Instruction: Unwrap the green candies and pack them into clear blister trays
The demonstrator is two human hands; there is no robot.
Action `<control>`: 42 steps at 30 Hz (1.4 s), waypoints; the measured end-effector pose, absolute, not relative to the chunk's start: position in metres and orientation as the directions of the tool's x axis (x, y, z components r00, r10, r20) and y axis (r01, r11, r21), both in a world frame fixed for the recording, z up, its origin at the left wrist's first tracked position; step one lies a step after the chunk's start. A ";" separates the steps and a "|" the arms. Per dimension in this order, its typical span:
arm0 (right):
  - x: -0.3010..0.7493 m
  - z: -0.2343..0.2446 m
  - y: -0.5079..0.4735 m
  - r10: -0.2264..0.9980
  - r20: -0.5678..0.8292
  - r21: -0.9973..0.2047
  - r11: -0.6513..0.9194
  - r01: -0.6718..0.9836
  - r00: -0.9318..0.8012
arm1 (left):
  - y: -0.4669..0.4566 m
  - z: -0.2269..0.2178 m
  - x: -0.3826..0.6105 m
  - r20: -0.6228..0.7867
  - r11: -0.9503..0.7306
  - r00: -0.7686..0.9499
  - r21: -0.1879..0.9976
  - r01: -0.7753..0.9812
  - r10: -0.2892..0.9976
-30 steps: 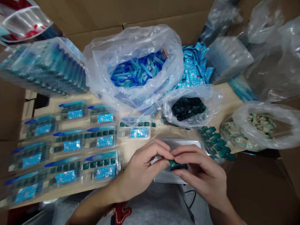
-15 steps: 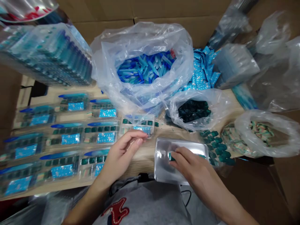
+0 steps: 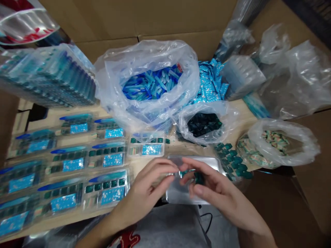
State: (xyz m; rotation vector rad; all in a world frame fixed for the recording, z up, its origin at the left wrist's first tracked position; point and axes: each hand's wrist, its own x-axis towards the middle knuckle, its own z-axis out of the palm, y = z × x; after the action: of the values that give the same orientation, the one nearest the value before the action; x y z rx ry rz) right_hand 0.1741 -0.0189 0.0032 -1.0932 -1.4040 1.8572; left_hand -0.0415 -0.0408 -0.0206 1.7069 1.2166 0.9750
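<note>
Both of my hands meet above a shiny metal tray (image 3: pixel 178 194). The fingers of my left hand (image 3: pixel 151 184) are pinched at the tray's left side, near the other hand's fingertips; a small glint shows there, too blurred to name. My right hand (image 3: pixel 219 186) is curled around a small dark green piece (image 3: pixel 198 178), with thumb and fingers bent about it. Some teal shows between the fingertips of both hands. Just beyond the tray lies a clear blister pack (image 3: pixel 134 151) with green squares and a blue patterned packet (image 3: pixel 151 149).
Several filled packs (image 3: pixel 113 160) cover the left side. A large plastic bag (image 3: pixel 111 93) holds blue sticks. Smaller bags hold dark green pieces (image 3: pixel 204 124) and striped pieces (image 3: pixel 276 141). Loose green pieces (image 3: pixel 236 160) lie right of the tray. Stacked packs (image 3: pixel 57 75) stand back left.
My right hand has lifted from inside the tray and turned, bringing up a green piece. My left hand has moved right and down to meet it. The view has shifted slightly.
</note>
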 end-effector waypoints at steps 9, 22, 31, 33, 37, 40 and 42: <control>0.160 0.005 -0.026 0.851 -0.129 -0.960 -0.235 -0.149 -0.510 | -0.045 -0.016 -0.031 0.263 -0.359 0.274 0.843 0.402 0.925; 0.152 0.001 -0.028 0.947 0.133 -0.965 0.191 0.179 -0.292 | -0.050 -0.026 -0.036 0.195 -0.252 0.217 0.928 0.275 0.956; 0.159 -0.012 -0.022 0.910 0.236 -0.866 0.356 0.351 -0.342 | -0.045 -0.030 -0.044 0.106 -0.135 0.136 0.965 0.224 0.985; 0.162 -0.018 -0.019 0.869 0.305 -0.776 0.464 0.428 -0.389 | -0.041 -0.032 -0.055 0.094 -0.083 -0.036 0.969 0.233 0.995; 0.156 -0.030 -0.016 0.720 0.364 -0.535 0.681 0.500 -0.591 | -0.036 -0.042 -0.079 0.080 -0.012 -0.231 0.959 0.284 0.970; 0.144 -0.036 -0.018 0.682 0.316 -0.393 0.726 0.564 -0.659 | -0.038 -0.043 -0.086 0.091 -0.021 -0.217 0.952 0.305 0.972; 0.138 -0.036 -0.019 0.677 0.281 -0.345 0.733 0.587 -0.680 | -0.042 -0.036 -0.082 0.102 -0.047 -0.139 0.935 0.351 0.985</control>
State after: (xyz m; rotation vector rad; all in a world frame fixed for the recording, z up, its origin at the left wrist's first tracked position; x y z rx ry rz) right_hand 0.1377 -0.0187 -0.0360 -0.9725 -2.5447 0.3185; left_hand -0.0823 -0.0421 -0.0360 1.4508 1.5537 1.1951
